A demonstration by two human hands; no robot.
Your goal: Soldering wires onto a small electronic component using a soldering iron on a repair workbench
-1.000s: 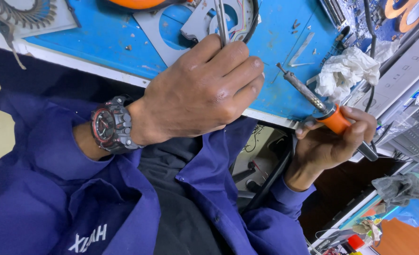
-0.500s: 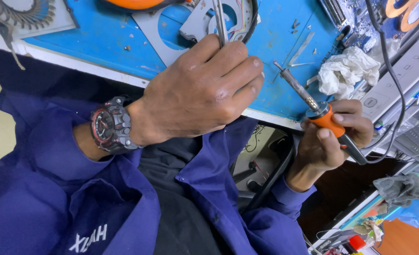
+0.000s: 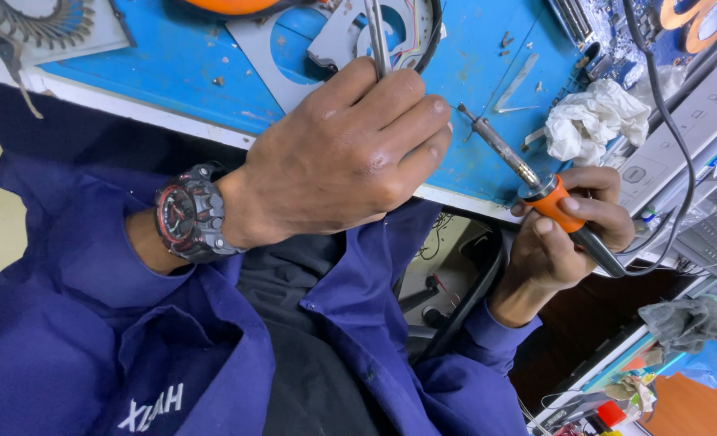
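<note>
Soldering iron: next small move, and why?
Probably ease the soldering iron tip forward toward the tweezers. The right hand grips its orange collar, the tip hovers beside the left hand, short of the grey metal bracket where the tweezers point.

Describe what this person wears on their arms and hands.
Both arms wear loose blue sleeves, pushed up above the wrists. The left hand is bare; its wrist carries a chunky black-and-red watch. The right hand is bare too, without gloves or rings on view.
</note>
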